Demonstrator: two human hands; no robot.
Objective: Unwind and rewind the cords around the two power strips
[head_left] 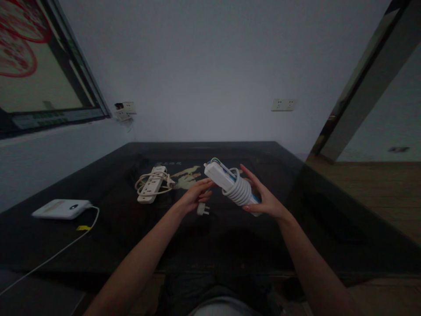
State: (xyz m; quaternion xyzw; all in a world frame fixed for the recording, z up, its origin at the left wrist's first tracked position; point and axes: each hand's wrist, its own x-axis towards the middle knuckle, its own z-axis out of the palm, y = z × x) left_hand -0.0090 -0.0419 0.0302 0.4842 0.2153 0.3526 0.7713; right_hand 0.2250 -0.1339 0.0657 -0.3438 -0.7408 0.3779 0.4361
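My right hand [268, 202] grips a white power strip [217, 173] by its near end, thumb on one side and fingers on the other. A white cord [239, 191] is wound in several tight coils round the strip, which is tilted above the table. My left hand [196, 194] is closed beside the strip's far end, fingers curled. Just beneath it hangs a white plug [203, 210] with its prongs pointing right; the cord behind the plug runs into the left fingers, partly hidden. Left of that hand, a second power strip [151, 186] lies with its cord looped loosely round it.
A white box-like device [62, 209] sits at the table's left, its cable [94, 224] with a yellow tag [83, 228] running off the near edge. The dark table [263, 250] meets a wall with sockets [283, 105]. A window is at left, a doorway at right.
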